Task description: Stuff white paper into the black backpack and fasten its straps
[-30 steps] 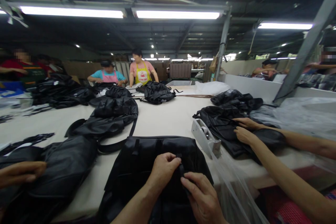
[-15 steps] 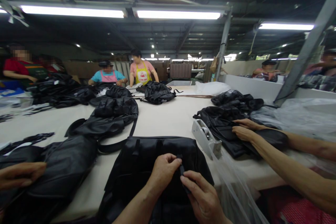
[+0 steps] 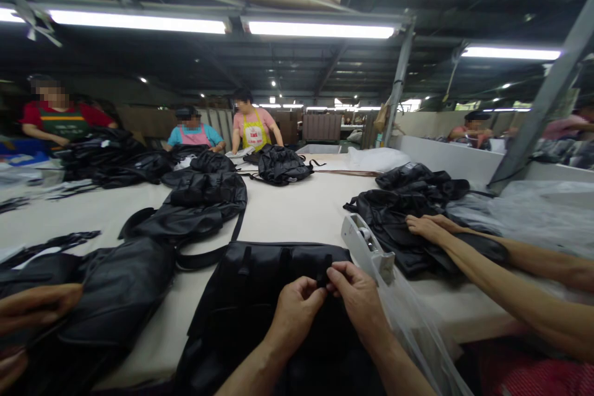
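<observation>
Both the left hand (image 3: pixel 297 309) and right hand (image 3: pixel 357 300) pinched what looked like a small strap tab (image 3: pixel 321 277) on the black bag (image 3: pixel 260 297), at six o'clock on the table (image 3: pixel 297 210).

Head view, forward-down, near table (image 3: pixel 301 210)

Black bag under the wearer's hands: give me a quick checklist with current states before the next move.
1. Both hands on the black bag: ok; left hand and right hand meet at its middle.
2. Small black piece pinched between fingertips: ok, though what it is cannot tell.
3. Bag flat on the table: ok.
4. Tape dispenser apart from the hands: ok, close on the right.
5. Co-worker's hands away from this bag: ok; they rest on another bag.
6. Clear plastic sheet beside the right forearm: cannot tell if touching.
</observation>
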A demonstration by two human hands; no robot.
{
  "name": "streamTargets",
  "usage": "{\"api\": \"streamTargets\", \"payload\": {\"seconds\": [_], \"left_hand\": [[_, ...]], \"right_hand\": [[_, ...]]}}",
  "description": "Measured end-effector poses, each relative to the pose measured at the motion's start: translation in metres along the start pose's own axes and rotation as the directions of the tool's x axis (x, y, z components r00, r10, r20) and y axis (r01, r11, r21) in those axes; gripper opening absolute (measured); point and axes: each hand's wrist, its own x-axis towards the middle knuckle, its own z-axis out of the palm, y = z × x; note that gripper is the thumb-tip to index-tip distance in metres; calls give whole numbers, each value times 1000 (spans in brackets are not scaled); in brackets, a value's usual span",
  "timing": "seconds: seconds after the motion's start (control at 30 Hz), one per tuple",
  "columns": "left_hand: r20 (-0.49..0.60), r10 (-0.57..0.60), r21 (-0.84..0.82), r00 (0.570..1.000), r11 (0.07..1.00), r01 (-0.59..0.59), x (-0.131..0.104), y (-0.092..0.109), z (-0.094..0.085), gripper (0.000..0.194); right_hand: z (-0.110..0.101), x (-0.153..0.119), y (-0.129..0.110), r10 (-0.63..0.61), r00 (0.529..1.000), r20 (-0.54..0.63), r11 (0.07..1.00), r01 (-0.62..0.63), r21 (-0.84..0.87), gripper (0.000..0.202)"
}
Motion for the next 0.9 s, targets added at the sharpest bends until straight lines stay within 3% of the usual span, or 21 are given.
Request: {"api": "streamTargets", "payload": {"seconds": [0.2,0.37,0.6,0.77,0.9], "left_hand": [[-32,59,25,998,998,-59,-5,-4,3,22],[-71,160,95,985,984,-153,-11,-11,4,19],[-79,230,130,970,967,-219,-8,-21,4,18],[-69,235,138,970,965,-224,-6,-20,2,17],[-73,249,131,966,962,-238,-7,-24,3,17]], "right_hand": [[-3,-13,2,218,956,198,950,-255,180,26],[-5,-21,7,328,912,248,922,-367,128,22],[-2,-17,9,370,893,257,920,-391,33,20],[2,-15,12,321,922,218,946,-322,-33,33],[4,-17,15,320,921,222,945,-328,0,30]]}}
